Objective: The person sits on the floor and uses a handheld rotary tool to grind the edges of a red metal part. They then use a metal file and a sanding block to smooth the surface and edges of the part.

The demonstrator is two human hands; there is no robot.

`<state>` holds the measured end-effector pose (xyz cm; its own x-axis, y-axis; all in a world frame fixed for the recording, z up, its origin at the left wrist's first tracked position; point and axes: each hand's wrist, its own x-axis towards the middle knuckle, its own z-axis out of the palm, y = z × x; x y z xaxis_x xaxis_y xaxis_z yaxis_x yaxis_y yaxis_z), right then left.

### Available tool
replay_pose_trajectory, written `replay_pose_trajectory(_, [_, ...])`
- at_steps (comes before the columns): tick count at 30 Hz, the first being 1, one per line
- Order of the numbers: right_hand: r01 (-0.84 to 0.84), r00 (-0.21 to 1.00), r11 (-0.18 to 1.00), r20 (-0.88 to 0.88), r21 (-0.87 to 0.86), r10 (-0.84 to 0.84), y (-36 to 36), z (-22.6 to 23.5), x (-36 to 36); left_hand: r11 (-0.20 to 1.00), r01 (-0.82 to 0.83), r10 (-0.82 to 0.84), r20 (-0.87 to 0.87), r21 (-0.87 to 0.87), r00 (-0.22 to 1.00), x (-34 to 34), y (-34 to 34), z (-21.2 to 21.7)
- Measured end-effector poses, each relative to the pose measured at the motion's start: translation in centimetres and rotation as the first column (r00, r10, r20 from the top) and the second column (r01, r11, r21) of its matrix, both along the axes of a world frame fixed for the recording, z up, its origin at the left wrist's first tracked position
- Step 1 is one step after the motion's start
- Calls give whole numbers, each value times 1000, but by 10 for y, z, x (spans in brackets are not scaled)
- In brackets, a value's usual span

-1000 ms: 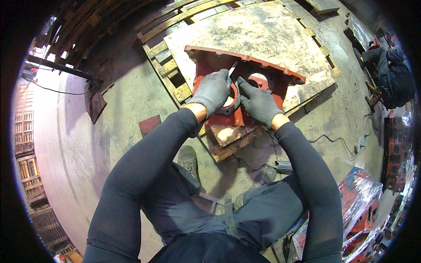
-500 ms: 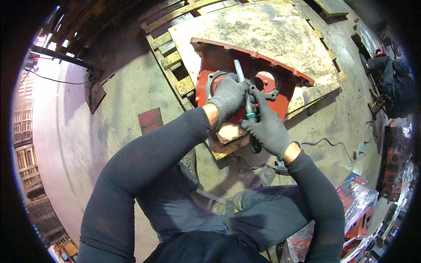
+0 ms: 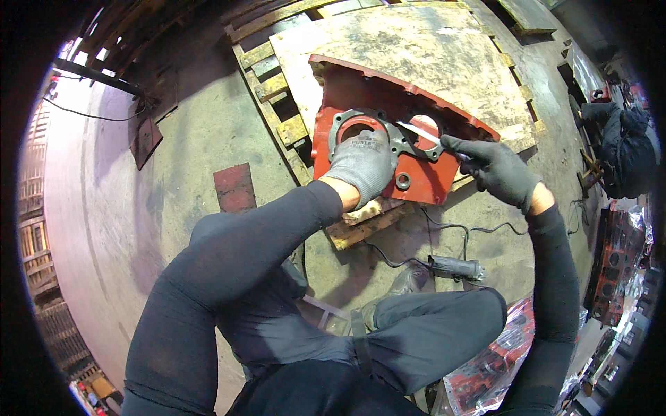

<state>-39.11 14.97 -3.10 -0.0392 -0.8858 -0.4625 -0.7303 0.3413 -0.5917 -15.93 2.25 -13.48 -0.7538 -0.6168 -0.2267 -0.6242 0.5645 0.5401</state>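
Red housing (image 3: 361,104) lies on a worn board (image 3: 416,48) over a pallet (image 3: 277,104); grinder (image 3: 454,267) on the floor near the knees. Left hand (image 3: 361,163) presses flat, fingers together, on the grey gasket plate (image 3: 399,135). Right hand (image 3: 496,166) pinches a thin blade (image 3: 420,132), probably a scraper, long axis pointing up-left from the fingertips across the plate.

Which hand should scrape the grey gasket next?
Probably the right hand: it already grips the thin blade, whose tip lies on the grey gasket. The left hand lies flat on the red casting, steadying it.
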Motion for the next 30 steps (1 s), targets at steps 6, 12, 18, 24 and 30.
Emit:
replay_pose_trajectory(6, [-127,991,986,-34,105,132,-25,14,-14,930,263,-193,269,-257,944,2,6,-8])
replay_pose_trajectory(12, [-220,971,974,-82,59,225,-35,12,-26,948,288,-248,248,-139,937,1,0,-14])
replay_pose_trajectory(18, [76,980,972,165,222,-115,-14,-15,-15,957,251,-221,196,-143,955,3,2,-23])
replay_pose_trajectory(24, [358,866,934,371,4,-334,28,-82,34,948,262,-226,200,-179,953,4,5,-22])
replay_pose_trajectory(30, [423,867,891,359,-164,-345,5,-95,83,953,267,-240,182,-141,954,7,-2,-19])
